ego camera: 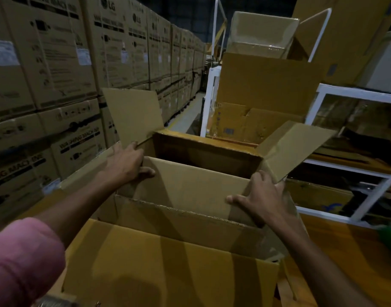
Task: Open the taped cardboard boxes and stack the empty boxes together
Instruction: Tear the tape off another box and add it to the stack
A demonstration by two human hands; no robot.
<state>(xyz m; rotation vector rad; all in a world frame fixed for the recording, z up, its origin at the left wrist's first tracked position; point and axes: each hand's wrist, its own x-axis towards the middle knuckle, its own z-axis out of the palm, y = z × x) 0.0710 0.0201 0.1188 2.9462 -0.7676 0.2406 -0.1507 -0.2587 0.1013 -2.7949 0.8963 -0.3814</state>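
Observation:
An open brown cardboard box (203, 151) stands in front of me with its flaps spread; the left flap (134, 116) points up and the right flap (294, 147) leans outward. My left hand (126, 162) grips the box's left wall at the corner, thumb on the inner cardboard panel (190, 185). My right hand (263, 196) holds the right wall near the base of the right flap, fingers spread over that panel. A second open box (168, 269) sits nearer to me, below the first, and the held box seems to rest partly inside it.
Tall stacks of printed appliance cartons (57, 74) wall in the left side, with a narrow aisle (188, 116) behind. A white metal rack (349, 134) holding flattened and open boxes (263, 85) stands ahead and to the right. A wooden surface (345, 251) lies at right.

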